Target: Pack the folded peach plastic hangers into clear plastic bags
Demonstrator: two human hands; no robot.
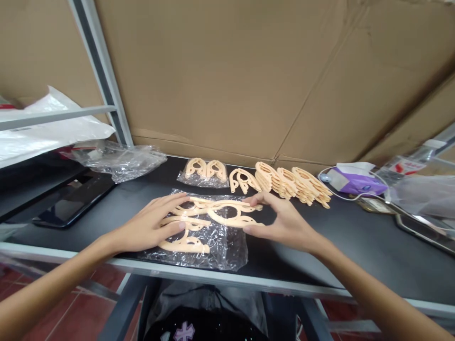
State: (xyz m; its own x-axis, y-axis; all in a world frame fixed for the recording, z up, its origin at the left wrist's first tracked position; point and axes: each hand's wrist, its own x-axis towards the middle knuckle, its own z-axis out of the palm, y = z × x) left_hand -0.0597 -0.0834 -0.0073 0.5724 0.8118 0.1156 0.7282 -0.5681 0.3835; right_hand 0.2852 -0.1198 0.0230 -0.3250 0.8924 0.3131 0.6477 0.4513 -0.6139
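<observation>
My left hand (151, 225) lies with fingers stretched out and thumb spread over beige folding hangers on a clear plastic bag (232, 253). One hanger (186, 246) pokes out below its thumb, and another lies higher up, partly under the fingers. My right hand (284, 222) grips a beige hanger (223, 220) by its right end, thumb on the lower arm and fingers on the upper one. That hanger is above the bag, its left end close to the upper hanger. Whether the hangers by my left hand are inside the bag, I cannot tell.
Behind the hands are a bagged pair of hangers (206, 171), a loose hanger (244, 180) and stacked hangers (293, 182). To the right are a purple tissue pack (362, 182), a cable and a bottle (408, 163). At left are clear bags (124, 161) and a dark glossy panel (74, 199).
</observation>
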